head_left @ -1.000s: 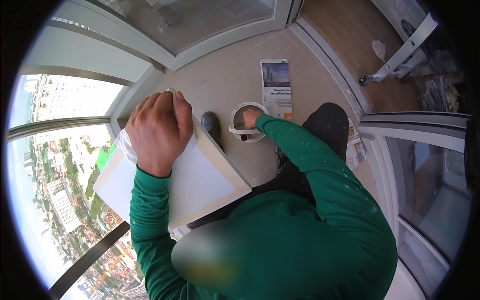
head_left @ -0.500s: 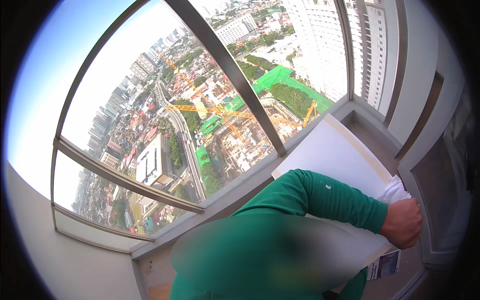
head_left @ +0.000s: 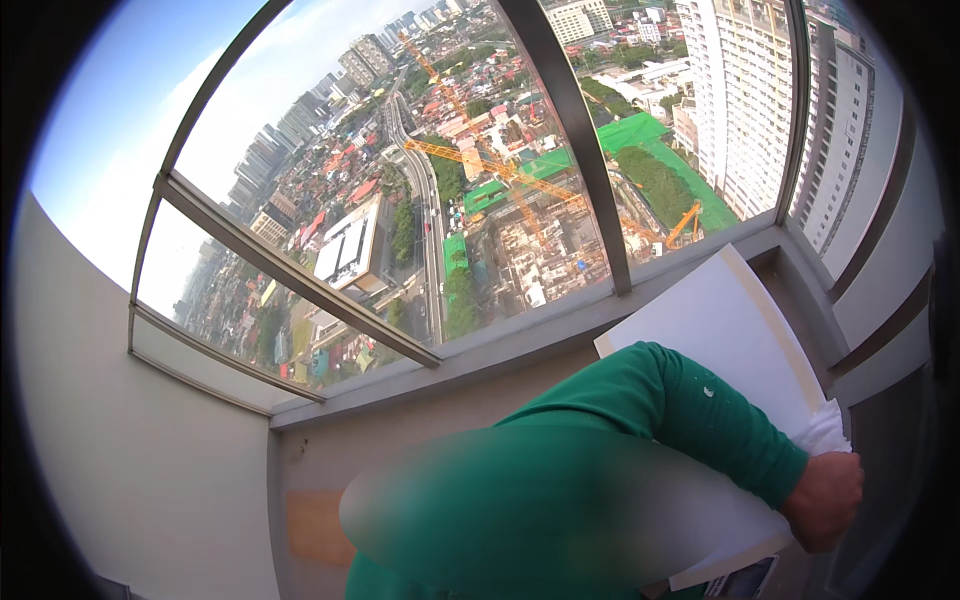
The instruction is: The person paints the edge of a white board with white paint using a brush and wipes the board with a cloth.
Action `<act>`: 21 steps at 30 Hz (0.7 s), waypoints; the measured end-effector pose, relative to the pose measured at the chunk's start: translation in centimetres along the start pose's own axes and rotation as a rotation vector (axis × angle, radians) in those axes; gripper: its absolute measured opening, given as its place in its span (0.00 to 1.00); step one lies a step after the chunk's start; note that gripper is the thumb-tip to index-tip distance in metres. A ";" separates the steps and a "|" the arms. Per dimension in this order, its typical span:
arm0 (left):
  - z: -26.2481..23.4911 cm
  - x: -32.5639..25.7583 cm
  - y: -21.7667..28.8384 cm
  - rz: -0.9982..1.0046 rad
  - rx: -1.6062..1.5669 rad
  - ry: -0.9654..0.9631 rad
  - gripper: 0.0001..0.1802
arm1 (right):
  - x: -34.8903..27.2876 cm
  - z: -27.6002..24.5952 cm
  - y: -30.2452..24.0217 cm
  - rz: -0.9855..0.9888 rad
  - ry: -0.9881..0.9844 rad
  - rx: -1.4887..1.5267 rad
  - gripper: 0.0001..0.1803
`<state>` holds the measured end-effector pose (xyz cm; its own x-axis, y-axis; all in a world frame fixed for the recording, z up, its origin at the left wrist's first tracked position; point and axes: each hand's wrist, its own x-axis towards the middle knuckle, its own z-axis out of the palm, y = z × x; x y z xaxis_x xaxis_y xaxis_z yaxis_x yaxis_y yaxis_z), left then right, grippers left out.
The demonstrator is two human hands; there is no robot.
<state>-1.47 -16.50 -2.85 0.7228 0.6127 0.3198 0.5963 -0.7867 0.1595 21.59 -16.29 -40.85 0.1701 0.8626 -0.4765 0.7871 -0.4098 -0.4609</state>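
Note:
My left hand (head_left: 824, 503) is closed in a fist at the right side, at the end of a green sleeve (head_left: 720, 425) that crosses in front of me. A crumpled white cloth (head_left: 824, 430) sticks out beyond the fist. Under the forearm lies a large white panel (head_left: 705, 320), tilted toward the window, with a tan strip (head_left: 778, 318) along its right edge. The fist rests by that edge. Of my right hand nothing shows. A blurred patch hides much of the lower middle, including part of the panel.
Framed windows (head_left: 600, 150) rise over a low ledge (head_left: 530, 335), with a city far below. A grey wall (head_left: 140, 440) stands at left, and a tan board (head_left: 315, 525) leans low beside me. A printed sheet (head_left: 745, 580) pokes out under the panel. A dark panel (head_left: 895, 450) borders the right.
My view has swung left, so the window and panel sit farther right. My left hand shows lower in the picture and stays closed on the cloth by the panel's edge.

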 end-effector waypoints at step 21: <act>-0.8 -0.2 0.9 0.019 -0.080 0.107 0.17 | -4.0 1.0 3.3 -0.025 -0.037 0.022 0.17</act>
<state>-1.37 -17.42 -2.00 0.6898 0.5895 0.4203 0.5502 -0.8042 0.2250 22.93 -21.35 -41.20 0.1283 0.8611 -0.4919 0.7777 -0.3952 -0.4890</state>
